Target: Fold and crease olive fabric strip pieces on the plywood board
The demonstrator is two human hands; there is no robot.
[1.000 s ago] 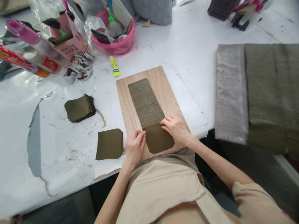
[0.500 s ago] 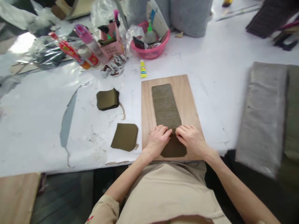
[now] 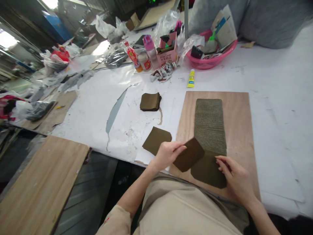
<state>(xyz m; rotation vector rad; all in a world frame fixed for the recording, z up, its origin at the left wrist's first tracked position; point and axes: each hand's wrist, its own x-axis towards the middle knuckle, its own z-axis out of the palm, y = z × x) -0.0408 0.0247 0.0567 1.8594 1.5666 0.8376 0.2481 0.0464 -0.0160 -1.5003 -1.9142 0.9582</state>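
Observation:
My left hand [image 3: 169, 154] pinches a dark brown piece [image 3: 189, 156] by its left edge, holding it tilted above the wooden board [image 3: 238, 130]. My right hand [image 3: 232, 171] has its thumb and fingers closed at the right edge of another brown piece [image 3: 209, 171] on the board. That piece adjoins the lower end of a long, ribbed grey-brown strip [image 3: 209, 124]. Left of the board lie a brown sheet or small pile [image 3: 156, 139] and a neat stack of brown pieces [image 3: 149, 101].
A yellow tube [image 3: 191, 79] lies behind the board. Farther back are a pink basket [image 3: 215, 62], a pink box [image 3: 167, 54], bottles and crumpled wrappers [image 3: 162, 72]. Another wooden board [image 3: 44, 182] is at the lower left.
My left hand has moved away from the strip's lower end and now holds a separate brown piece. My right hand has shifted to the lower piece's right edge. The view has turned left.

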